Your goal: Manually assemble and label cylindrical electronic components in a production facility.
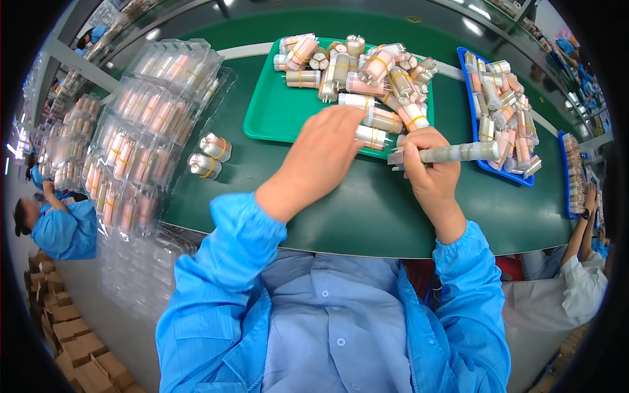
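Note:
My left hand [318,160] reaches over the near edge of a green tray [268,108], its fingers closed on a white cylindrical part [371,136] with a yellow band and thin metal pins. My right hand [434,173] grips a tool [462,152] with a greyish, tape-wrapped handle. The tool's flat metal end points left, close to that part's pins; its exact kind is unclear. Heaped in the tray are several similar banded cylinders [377,65], pink, grey and white. Two more cylinders [215,147] stand on the green table, left of my left hand.
Clear plastic blister trays [151,111] filled with cylinders are stacked at the left. A blue tray [481,124] of cylinders lies at the right, with another blue tray [569,177] beyond it. Other people sit at both sides. Cardboard boxes [85,350] stand on the floor.

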### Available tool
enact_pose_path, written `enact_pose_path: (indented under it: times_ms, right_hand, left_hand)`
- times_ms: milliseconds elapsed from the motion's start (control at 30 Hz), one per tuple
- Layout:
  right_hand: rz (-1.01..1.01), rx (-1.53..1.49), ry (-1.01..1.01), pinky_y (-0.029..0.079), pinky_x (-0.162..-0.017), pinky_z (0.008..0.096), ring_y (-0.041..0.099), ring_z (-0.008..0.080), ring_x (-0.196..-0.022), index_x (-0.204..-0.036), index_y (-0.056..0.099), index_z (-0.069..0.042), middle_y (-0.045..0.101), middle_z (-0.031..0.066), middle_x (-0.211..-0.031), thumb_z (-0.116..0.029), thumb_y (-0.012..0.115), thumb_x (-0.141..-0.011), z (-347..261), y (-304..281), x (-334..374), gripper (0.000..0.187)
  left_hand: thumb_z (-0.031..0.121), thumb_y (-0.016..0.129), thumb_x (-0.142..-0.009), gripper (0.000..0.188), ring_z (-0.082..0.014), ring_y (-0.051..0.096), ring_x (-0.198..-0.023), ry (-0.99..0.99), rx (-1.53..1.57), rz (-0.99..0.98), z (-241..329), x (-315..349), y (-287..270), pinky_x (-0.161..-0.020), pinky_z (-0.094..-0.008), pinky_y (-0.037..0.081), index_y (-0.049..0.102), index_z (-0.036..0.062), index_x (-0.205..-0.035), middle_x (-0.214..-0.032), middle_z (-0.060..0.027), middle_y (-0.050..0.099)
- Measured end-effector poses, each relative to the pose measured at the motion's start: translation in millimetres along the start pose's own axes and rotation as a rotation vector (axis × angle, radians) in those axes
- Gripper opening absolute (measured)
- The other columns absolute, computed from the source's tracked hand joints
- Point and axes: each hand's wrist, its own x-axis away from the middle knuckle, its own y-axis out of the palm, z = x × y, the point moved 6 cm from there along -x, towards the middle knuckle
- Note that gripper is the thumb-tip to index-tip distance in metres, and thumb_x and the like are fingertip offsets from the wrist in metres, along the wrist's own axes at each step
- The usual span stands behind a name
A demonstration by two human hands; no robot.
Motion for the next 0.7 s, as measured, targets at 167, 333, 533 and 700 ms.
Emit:
enact_pose_path:
  times_ms: [167, 333, 533, 700]
  right_hand:
    - [0.005, -0.001, 0.002, 0.050, -0.070, 0.0337, 0.062, 0.0191, -0.075, -0.086, 0.064, -0.001, 0.066, 0.0084, -0.084, 0.001, 0.069, -0.090, 0, -1, -2, 0.007]
    - [0.000, 0.030, -0.086, 0.049, -0.067, 0.0337, 0.062, 0.0192, -0.073, -0.086, 0.064, -0.002, 0.067, 0.0085, -0.082, 0.000, 0.069, -0.089, -4, -2, -1, 0.007]
    - [-0.077, 0.025, -0.171, 0.049, -0.062, 0.0341, 0.062, 0.0192, -0.069, -0.085, 0.063, -0.003, 0.066, 0.0083, -0.079, 0.000, 0.069, -0.088, -14, 10, 1, 0.008]
    - [-0.078, -0.054, -0.076, 0.049, -0.061, 0.0341, 0.062, 0.0197, -0.067, -0.083, 0.062, -0.003, 0.065, 0.0084, -0.075, 0.001, 0.069, -0.087, -13, 15, 4, 0.010]
  left_hand:
    - [0.008, 0.075, -0.086, 0.050, -0.0374, 0.063, -0.105, -0.168, 0.145, -0.240, -27, -16, 33, -0.094, -0.0453, 0.050, 0.054, 0.0012, -0.132, -0.112, -0.0187, 0.065]
    - [0.003, 0.072, -0.086, 0.052, -0.0304, 0.058, -0.099, -0.247, 0.312, -0.094, -17, 0, -6, -0.089, -0.0382, 0.050, 0.055, 0.0033, -0.135, -0.112, -0.0150, 0.054]
    - [-0.001, 0.076, -0.074, 0.055, -0.0291, 0.059, -0.099, -0.259, 0.426, -0.141, 16, 61, 6, -0.085, -0.0378, 0.052, 0.059, 0.0035, -0.126, -0.109, -0.0137, 0.054]
    - [0.000, 0.081, -0.072, 0.057, -0.0327, 0.064, -0.100, -0.280, 0.322, -0.077, 14, 71, 7, -0.087, -0.0397, 0.054, 0.057, 0.0023, -0.124, -0.109, -0.0146, 0.061]
